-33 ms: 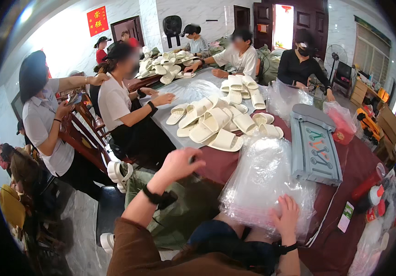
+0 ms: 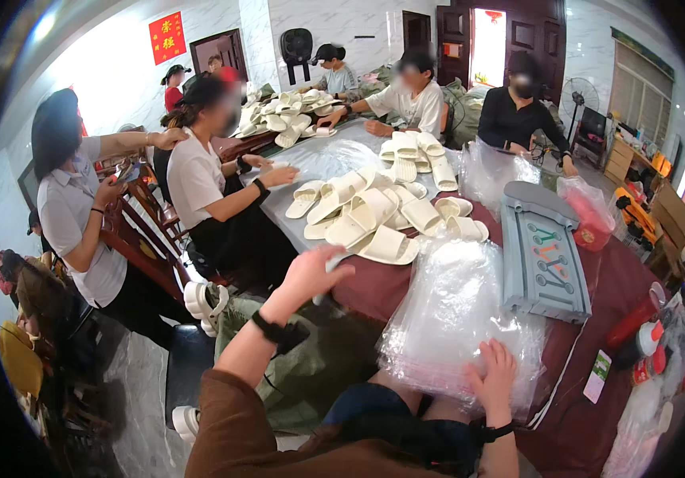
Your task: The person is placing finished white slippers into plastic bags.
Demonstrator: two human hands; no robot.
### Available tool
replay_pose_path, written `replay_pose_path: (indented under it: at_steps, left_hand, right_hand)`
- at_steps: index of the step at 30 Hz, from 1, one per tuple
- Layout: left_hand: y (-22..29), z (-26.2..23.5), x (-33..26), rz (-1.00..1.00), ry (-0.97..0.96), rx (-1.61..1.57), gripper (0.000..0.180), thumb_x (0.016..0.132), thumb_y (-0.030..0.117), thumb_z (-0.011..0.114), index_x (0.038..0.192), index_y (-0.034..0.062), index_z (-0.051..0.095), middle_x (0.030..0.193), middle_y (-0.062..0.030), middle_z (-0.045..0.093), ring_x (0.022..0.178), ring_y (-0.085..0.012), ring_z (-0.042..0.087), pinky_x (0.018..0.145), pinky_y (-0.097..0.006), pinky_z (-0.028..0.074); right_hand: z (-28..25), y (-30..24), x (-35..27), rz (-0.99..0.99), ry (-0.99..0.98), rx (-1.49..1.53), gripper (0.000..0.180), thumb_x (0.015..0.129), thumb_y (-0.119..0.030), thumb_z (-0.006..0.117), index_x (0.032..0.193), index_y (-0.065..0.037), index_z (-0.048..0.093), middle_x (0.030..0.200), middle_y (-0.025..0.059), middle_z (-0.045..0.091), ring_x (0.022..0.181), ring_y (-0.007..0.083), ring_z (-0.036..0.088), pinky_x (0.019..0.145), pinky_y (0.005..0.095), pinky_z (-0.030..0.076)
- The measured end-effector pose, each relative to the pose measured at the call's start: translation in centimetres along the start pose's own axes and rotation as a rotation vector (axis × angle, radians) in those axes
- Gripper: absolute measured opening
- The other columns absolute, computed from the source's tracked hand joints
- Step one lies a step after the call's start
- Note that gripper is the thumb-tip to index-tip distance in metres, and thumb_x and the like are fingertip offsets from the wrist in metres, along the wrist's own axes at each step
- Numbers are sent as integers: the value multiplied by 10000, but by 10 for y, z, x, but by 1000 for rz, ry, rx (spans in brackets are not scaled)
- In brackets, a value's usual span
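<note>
My left hand (image 2: 307,279) is raised over the green sack (image 2: 319,358), left of the bags. Its fingers are apart and I see nothing held in them. My right hand (image 2: 492,374) lies with spread fingers on the near right part of a stack of clear plastic bags (image 2: 450,311), whose near edge is pinkish. Beyond the bags sits a pile of cream slippers (image 2: 370,207). A grey plastic case-like box (image 2: 546,255) with coloured markings on its face touches the stack's right side.
A maroon cloth (image 2: 597,334) covers my side of the table. A phone (image 2: 596,376) and red bottles (image 2: 637,327) lie at right. Co-workers sit around the far and left sides, near another slipper pile (image 2: 283,111). A black stool (image 2: 191,366) stands at left.
My left hand's fingers have loosened from a curled pose and spread apart. My right hand stays on the bags.
</note>
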State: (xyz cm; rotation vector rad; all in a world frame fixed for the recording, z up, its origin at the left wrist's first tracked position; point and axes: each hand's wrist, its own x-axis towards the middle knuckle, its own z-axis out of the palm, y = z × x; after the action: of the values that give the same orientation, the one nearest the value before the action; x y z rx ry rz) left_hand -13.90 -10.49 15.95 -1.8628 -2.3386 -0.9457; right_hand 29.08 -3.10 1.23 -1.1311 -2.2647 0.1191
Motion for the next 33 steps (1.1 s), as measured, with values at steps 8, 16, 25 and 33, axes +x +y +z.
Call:
replay_pose_path:
  at_steps: [8,16,25,33]
  left_hand:
    - [-166,116,128,-638,82,-402,624,840,438,760,1250,3,580,1148,-176,663,976,-302,677,865,-416,545]
    - [-175,114,157,-670,111,-1271,235,937,206,683,1102,54,613,1001,-49,679,798,-171,674,673,-316,589]
    - [-51,27,119,-300,89,-1453,335,993,241,612,1254,35,571,1077,-34,684,896,-113,676,821,-274,556]
    - [106,70,-5,-148,-51,-1520,370,970,117,626,1299,-21,528,1171,-82,660,1042,-138,644,895,-298,533]
  right_hand:
    - [6,-2,7,-4,-14,-7,548,804,-375,713,1244,-67,603,1360,148,530,1286,371,433,1074,508,300]
    - [4,-2,11,3,-39,-2,565,819,-405,695,1259,-64,595,1362,154,523,1292,372,425,1080,505,292]
    - [-11,-3,15,46,-87,52,595,837,-393,699,1300,-44,565,1391,176,507,1316,398,413,1099,502,305]
    - [-72,-64,67,92,-90,718,597,876,-188,715,1388,-14,462,1347,191,551,1238,321,533,1032,404,421]
